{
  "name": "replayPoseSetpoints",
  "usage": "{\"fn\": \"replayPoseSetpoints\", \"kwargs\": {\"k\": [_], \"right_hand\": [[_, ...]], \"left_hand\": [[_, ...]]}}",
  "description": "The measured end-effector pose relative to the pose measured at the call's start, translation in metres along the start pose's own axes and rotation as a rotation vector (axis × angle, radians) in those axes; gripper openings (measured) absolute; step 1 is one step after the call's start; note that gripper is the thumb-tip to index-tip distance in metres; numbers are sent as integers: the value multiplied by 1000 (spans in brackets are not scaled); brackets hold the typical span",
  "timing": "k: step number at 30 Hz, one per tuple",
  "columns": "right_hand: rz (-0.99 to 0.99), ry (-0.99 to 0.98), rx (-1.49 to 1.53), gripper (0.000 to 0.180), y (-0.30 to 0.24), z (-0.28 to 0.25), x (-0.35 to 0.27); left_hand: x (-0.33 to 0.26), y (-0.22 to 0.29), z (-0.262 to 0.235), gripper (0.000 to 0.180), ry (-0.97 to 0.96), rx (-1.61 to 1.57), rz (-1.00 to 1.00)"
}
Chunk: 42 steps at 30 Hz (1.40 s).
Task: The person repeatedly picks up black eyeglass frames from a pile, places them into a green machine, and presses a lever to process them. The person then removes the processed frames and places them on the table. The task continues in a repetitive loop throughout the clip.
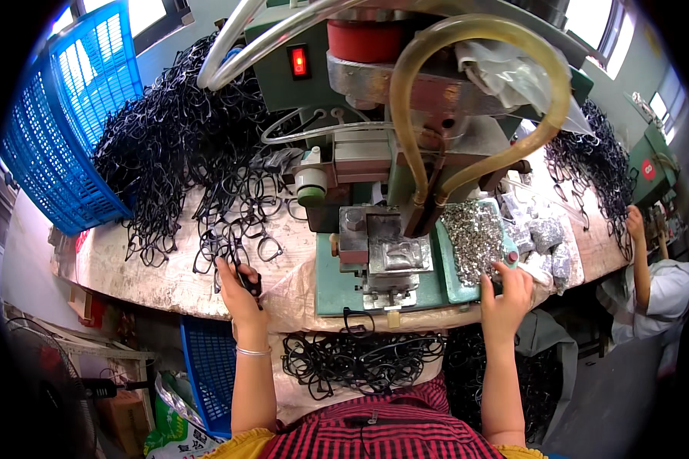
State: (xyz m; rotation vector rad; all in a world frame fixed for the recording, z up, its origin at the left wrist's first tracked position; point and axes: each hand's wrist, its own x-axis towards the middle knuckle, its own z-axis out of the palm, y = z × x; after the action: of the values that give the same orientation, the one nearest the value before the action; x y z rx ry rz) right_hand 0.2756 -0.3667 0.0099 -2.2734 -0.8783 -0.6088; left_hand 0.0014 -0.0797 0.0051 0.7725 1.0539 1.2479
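Observation:
My left hand [241, 301] is closed around a black eyeglass frame [251, 286], at the front edge of the loose frames on the bench. My fingers cover part of that frame. On the other side, my right hand [507, 300] reaches to the near right corner of a green tray [461, 294] full of small silvery metal parts [471, 241]. Its fingers are apart, and I see nothing between them. Between my hands stands a green bench machine with a metal fixture [398, 256]. One black eyeglass frame [357, 323] hangs at the machine's front edge.
A tall heap of black frames [168, 130] fills the back left beside a blue basket [69, 122]. More frames [360, 359] lie in my lap. Plastic bags [545, 233] sit right of the tray. A yellowed hose [555, 76] loops overhead. Another person's arm [640, 256] works far right.

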Motion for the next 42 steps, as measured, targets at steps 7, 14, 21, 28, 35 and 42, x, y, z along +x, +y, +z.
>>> {"fn": "replayPoseSetpoints", "kwargs": {"k": [7,14,21,28,35,42], "right_hand": [[-76,45,53,9,-27,21,50],[-27,122,214,6,-19,21,48],[-69,-33,194,8,-14,23,50],[-387,-106,-145,16,-20,45,72],[195,46,545,10,-17,17,30],[129,3,594,12,-55,23,55]], "left_hand": [[-80,72,67,8,-1038,238,1164],[-88,40,109,26,-1275,305,1355],[-86,54,113,20,-1379,329,1232],[-99,36,86,31,-1184,416,1258],[-91,81,0,14,-180,452,1171],[-22,66,31,33,-340,1438,1233]]}}
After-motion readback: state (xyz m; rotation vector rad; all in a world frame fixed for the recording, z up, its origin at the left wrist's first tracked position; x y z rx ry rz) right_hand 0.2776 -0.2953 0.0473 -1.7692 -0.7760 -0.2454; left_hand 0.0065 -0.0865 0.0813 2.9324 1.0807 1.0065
